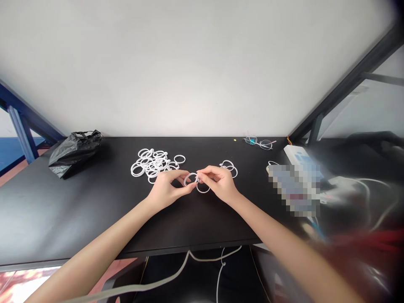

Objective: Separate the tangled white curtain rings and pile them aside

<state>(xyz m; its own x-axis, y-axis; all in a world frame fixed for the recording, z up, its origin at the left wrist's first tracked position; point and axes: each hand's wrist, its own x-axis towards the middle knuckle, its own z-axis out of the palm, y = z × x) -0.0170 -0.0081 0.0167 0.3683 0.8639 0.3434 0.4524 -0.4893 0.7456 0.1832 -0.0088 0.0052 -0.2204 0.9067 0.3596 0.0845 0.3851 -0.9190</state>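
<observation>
My left hand (166, 188) pinches a white plastic ring (185, 182) between thumb and fingers, just above the black table. The thumb and fingertips of my right hand (222, 183) close on the right side of this ring, where a small part is hidden by the fingers. A second white ring (203, 192) shows below my right fingertips; whether it is joined to the first I cannot tell. To the left, beyond my left hand, lies a loose pile of white rings (154, 163) with small knobs. A few more white rings (234, 171) lie beyond my right hand.
A crumpled black plastic bag (74, 152) is at the back left of the black table (104, 219). Eyeglasses (265, 144) rest near the wall. To the right are a blurred-out phone (292, 187), a white box (295, 153) and cables. A pale cable (158, 281) hangs by the front edge.
</observation>
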